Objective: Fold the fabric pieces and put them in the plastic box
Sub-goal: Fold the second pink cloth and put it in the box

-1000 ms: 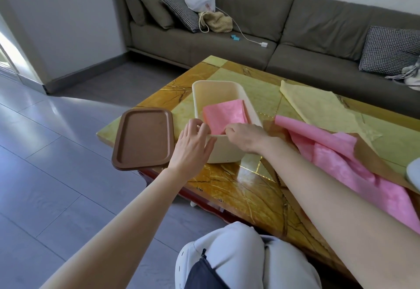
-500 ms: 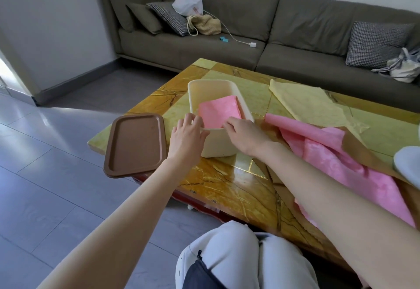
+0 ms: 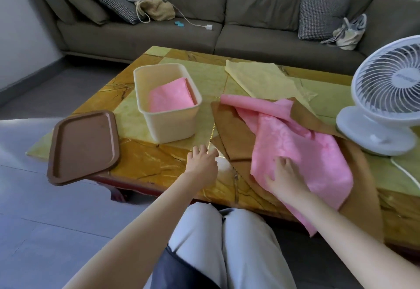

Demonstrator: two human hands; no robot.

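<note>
Since the pink fabric under the flat, spread-fingered right grip looks light, limp and slippery, pinch its near corner; left grip empty, loosely curled; plastic box sits beyond it.

Right hand off box, onto pink fabric

The person wears pale, grey-white trousers of a soft, loose cloth that creases lightly over both knees. A dark navy garment shows at the bottom of the view, its edge running slantwise across the left thigh; whether it is a top's hem or an apron cannot be told. The left forearm and right forearm are bare down to the left hand and right hand.
</note>
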